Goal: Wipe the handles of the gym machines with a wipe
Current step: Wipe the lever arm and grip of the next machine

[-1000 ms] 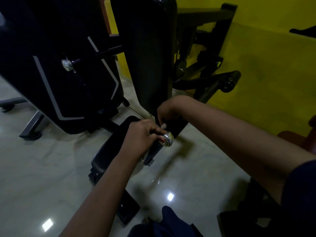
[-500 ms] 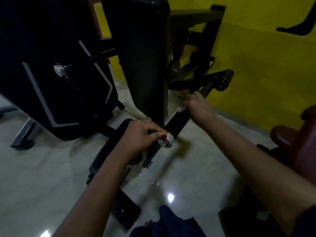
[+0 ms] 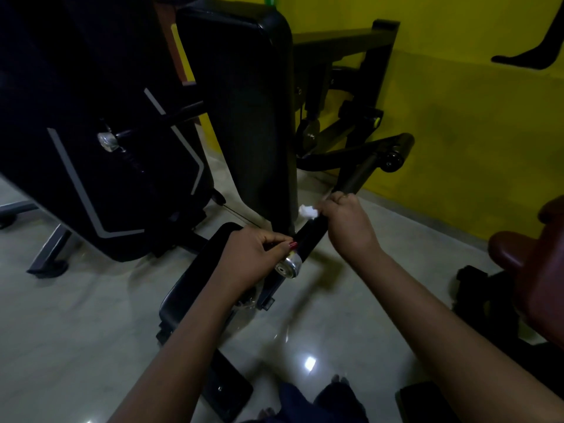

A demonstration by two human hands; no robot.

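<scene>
Dark blue trousers (image 3: 305, 403), bare forearms (image 3: 183, 340), red polish on one thumbnail (image 3: 293, 245) (left hand (image 3: 253, 257)).

The black handle (image 3: 308, 236) slants up to the right, its chrome end cap (image 3: 288, 268) nearest. A crumpled white wipe (image 3: 307, 211) lies against its upper side.

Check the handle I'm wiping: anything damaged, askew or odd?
Nothing stands out. The right hand grips the white wipe against the black handle; the left hand holds the handle near its chrome end cap. Bright spots on the floor look like reflections, not spills.
</scene>
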